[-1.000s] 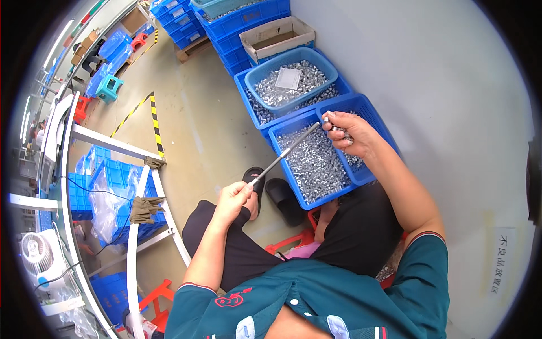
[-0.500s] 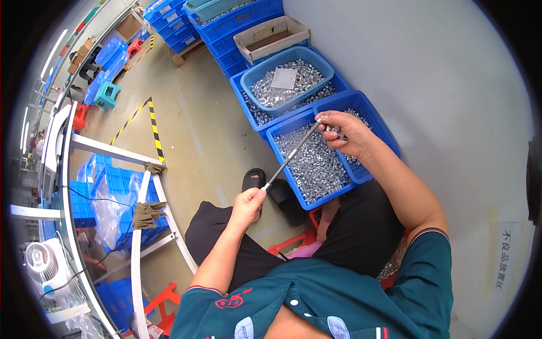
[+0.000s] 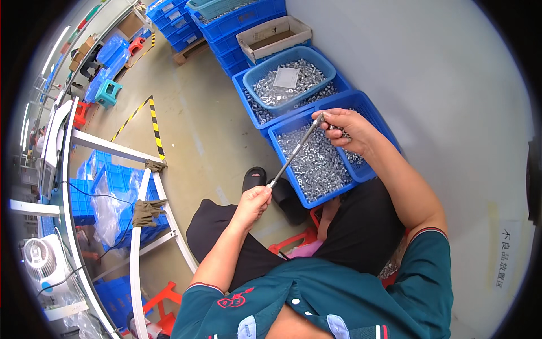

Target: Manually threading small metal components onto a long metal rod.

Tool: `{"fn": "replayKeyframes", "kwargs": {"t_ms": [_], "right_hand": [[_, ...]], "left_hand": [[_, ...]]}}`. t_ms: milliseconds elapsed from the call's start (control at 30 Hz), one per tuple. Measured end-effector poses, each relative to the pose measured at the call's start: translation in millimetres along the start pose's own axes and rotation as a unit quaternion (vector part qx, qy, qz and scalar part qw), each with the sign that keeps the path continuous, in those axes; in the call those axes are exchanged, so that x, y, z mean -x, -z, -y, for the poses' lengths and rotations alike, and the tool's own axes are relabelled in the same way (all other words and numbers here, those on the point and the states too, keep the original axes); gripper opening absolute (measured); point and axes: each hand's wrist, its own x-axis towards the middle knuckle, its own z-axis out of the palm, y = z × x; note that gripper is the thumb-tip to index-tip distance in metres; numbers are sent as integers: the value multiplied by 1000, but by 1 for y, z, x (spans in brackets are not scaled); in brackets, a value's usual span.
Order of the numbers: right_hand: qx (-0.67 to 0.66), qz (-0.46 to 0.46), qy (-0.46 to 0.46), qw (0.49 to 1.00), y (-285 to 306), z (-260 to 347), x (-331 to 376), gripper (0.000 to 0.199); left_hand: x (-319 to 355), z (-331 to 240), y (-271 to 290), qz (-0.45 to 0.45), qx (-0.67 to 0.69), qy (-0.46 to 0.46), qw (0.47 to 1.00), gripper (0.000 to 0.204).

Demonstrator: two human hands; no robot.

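**Hands hold a long rod over the bin of little metal parts**

Both hands work together. Her left hand point(image 3: 252, 201) is closed in a fist around the low end of a long thin metal rod point(image 3: 293, 152). Her right hand point(image 3: 347, 127) pinches small silver parts at the rod's top tip, fingers bunched. A second ago the rod's tip sat lower and the left hand was farther down by the knee; now both have come up a bit. The rod slants over a blue plastic bin full of small shiny metal nuts point(image 3: 316, 161). A round blue tub of the same parts point(image 3: 291, 82) sits just behind it.
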Motion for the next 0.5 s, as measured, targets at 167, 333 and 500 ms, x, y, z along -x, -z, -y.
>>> {"fn": "replayKeyframes", "kwargs": {"t_ms": [167, 333, 500], "right_hand": [[-28, -16, 20, 999, 4, 1, 2, 18], [-39, 11, 13, 999, 10, 0, 2, 14], [25, 7, 19, 999, 4, 5, 4, 11]], "left_hand": [[2, -1, -1, -13, -25, -38, 999, 33], [0, 5, 2, -4, -23, -75, 997, 31], [-7, 19, 13, -27, -53, -111, 992, 32]]}}
